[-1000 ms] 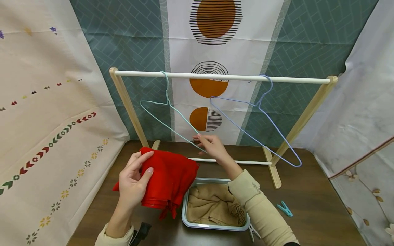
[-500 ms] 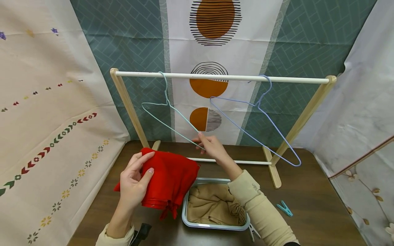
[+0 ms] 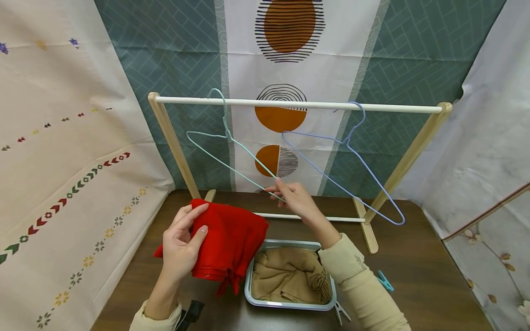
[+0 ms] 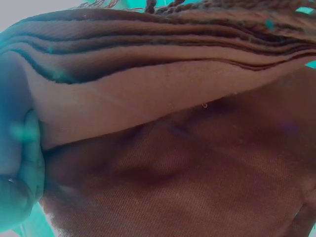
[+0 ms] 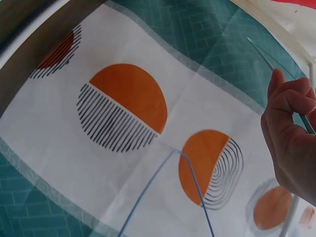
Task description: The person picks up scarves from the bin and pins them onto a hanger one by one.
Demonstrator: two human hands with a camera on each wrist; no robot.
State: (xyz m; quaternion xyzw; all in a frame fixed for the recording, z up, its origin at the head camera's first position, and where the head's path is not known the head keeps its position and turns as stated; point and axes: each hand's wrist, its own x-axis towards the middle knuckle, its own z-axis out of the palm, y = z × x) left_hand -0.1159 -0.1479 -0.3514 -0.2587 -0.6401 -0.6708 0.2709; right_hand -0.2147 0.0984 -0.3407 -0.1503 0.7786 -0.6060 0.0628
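My left hand (image 3: 179,241) grips a folded red scarf (image 3: 229,234) with a fringe, thumb on top, held above the table. The left wrist view shows its stacked layers (image 4: 173,168) close up, in a brownish tint. With its fingertips, my right hand (image 3: 296,200) pinches the lower right corner of a mint-green wire hanger (image 3: 227,132). The hanger is tilted, and its hook stands raised over the white rail (image 3: 281,103) of a wooden rack. In the right wrist view, that hand (image 5: 291,128) curls round the hanger's end. A blue hanger (image 3: 347,141) hangs farther right.
A grey tray (image 3: 290,305) with a tan fringed scarf (image 3: 285,276) stands in front of the rack. A teal clothespin (image 3: 385,281) lies to the right, and a pale clothespin (image 3: 342,313) by the tray's corner. Patterned cloths surround the brown table (image 3: 430,276).
My right hand has moved slightly to the right with the mint-green hanger, whose hook has risen above the rail. The left hand and red scarf have hardly moved.
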